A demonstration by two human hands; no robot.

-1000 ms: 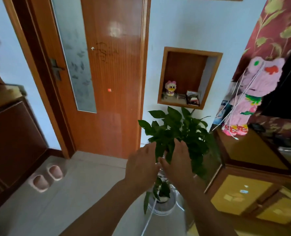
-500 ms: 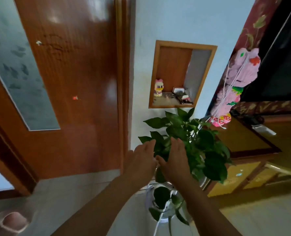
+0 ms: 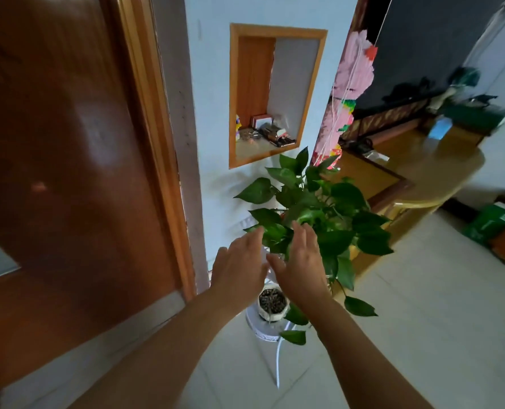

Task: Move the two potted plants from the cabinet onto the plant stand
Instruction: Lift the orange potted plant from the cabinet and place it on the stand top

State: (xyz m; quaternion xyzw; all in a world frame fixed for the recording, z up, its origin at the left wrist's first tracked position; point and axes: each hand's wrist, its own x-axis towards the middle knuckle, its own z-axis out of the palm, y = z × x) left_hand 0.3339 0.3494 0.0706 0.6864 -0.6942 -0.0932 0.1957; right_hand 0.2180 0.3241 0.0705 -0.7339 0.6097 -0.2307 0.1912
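Whereas half a second ago both hands were closed in around the stems of the leafy green pothos plant (image 3: 319, 214), they are now seen spread and lifted clear of it. The left hand (image 3: 241, 268) is held flat with fingers loosely extended, nothing gripped; the right hand (image 3: 300, 262) is likewise open, palm turned inward, fingertips just brushing or just short of the lower leaves, and contact cannot be confirmed. The plant is judged to have been released on the upper tier of the white round plant stand (image 3: 264, 332), beside the pale blue wall. A second, small white pot filled with dark pebbles (image 3: 272, 302) is seen lower down on the stand, between the two wrists.

For the task, this is read as a placement just completed; with two pots apparently on the stand, the job is probably at or near its end.

Much is hidden. The pothos pot itself is covered by the hands and foliage, so its seating on the stand cannot be checked. The stand's upper tier and legs are not made out; only a white rim and a white cord or leg trailing to the tiled floor are visible. The yellow wooden cabinet (image 3: 416, 172) at right is blurred, and whether plants remain on it cannot be told.
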